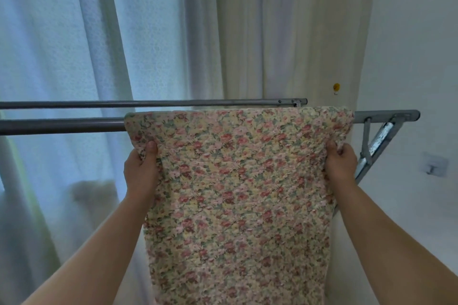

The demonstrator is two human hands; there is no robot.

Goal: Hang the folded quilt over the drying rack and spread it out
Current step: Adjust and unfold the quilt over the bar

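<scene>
Nearest, both arms reach up. The left hand (140,168) pinches the floral quilt (238,181) at its left edge, the right hand (340,163) grips its right edge. The quilt, folded narrow, drapes over the near rail (62,126) toward the rack's right end. Bare rail runs leftward, so spreading looks likeliest that way. Behind: far rail (148,103), then curtains (99,32).

left hand (140,171): bare, no rings, no glove
right hand (340,164): bare, no rings
forearms: bare, no sleeves or watch in view
</scene>
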